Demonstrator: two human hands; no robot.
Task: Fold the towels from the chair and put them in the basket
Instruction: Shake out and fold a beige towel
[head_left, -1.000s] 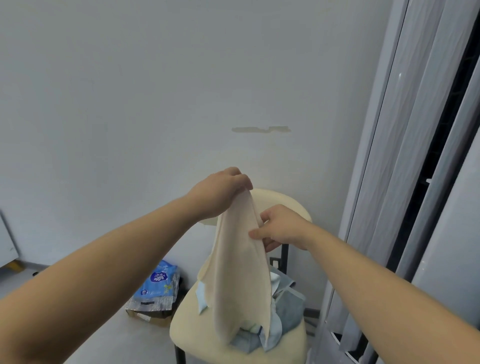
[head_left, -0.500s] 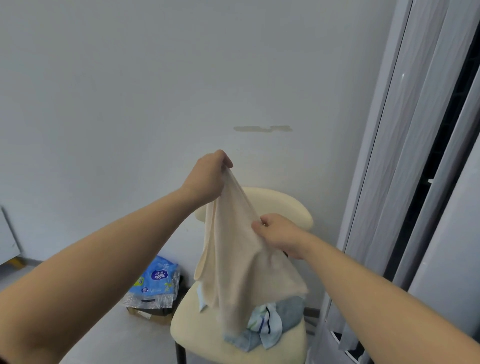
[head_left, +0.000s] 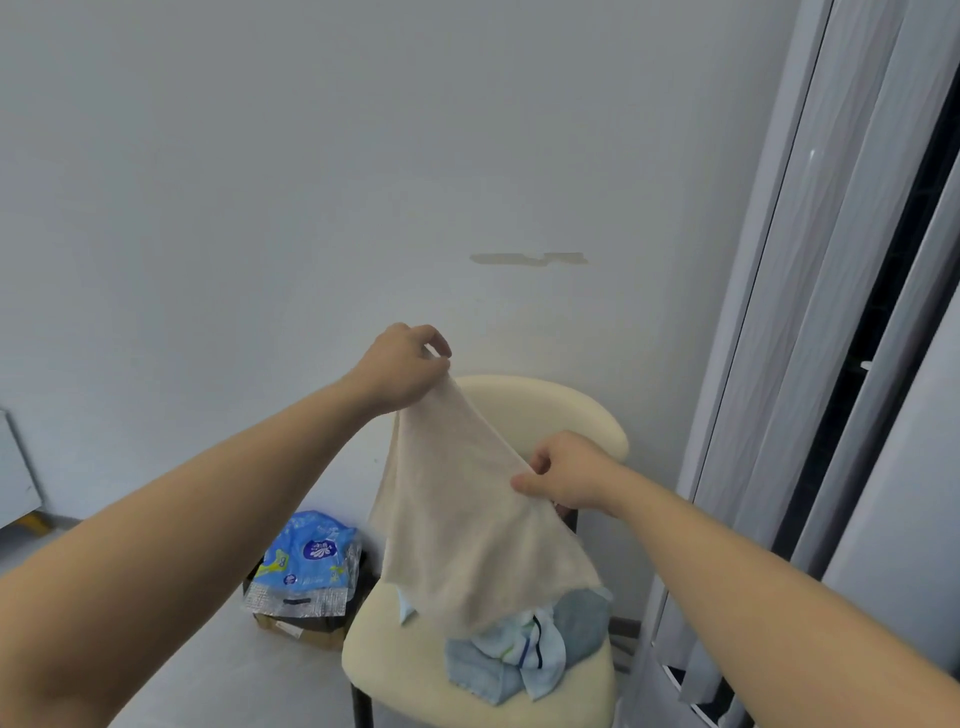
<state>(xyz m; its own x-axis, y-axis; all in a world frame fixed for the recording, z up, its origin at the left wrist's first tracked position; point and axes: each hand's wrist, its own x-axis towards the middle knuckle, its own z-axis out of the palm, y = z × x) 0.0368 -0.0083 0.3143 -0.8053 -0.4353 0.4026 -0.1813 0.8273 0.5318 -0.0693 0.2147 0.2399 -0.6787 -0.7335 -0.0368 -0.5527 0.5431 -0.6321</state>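
You're early on, I'd say: left hand (head_left: 402, 369) pinches the beige towel (head_left: 467, 519) by its top corner, right hand (head_left: 566, 478) pinches its edge lower down, and it hangs unfolded over the chair (head_left: 550, 410). Blue towels (head_left: 519, 654) are heaped on the seat. No basket in view, so can't tell what's in it.

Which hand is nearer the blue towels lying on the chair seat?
Right. The right hand pinches the beige towel above the blue towels; the left hand holds a corner higher and further left.
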